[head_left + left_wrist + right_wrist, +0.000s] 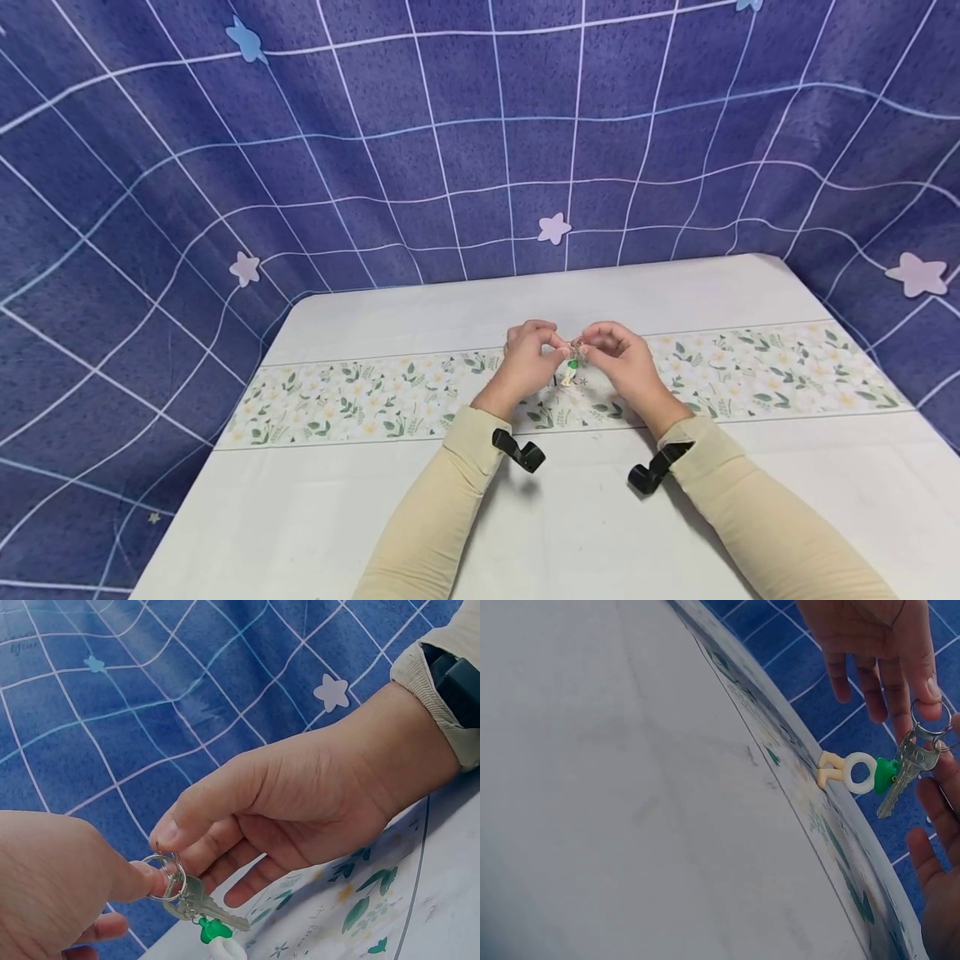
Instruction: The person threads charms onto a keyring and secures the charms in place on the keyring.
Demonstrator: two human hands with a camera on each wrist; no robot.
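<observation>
In the head view my left hand (531,360) and right hand (624,358) meet above the table's floral band. Between the fingertips hangs a silver key (909,769) with metal rings. The left thumb and a finger pinch the larger key ring (164,877), as the left wrist view shows. My right thumb and forefinger pinch metal at the ring's other side, where a smaller ring (946,745) is partly hidden by fingers. A charm (861,773) with a green top, white loop and cream legs dangles beside the key. Exactly how the rings are linked is unclear.
A white tablecloth (300,508) with a leafy floral band (337,400) covers the table. Behind and to the left hangs a blue curtain (420,150) with a white grid and stars. Black straps with small cameras circle both sleeved wrists.
</observation>
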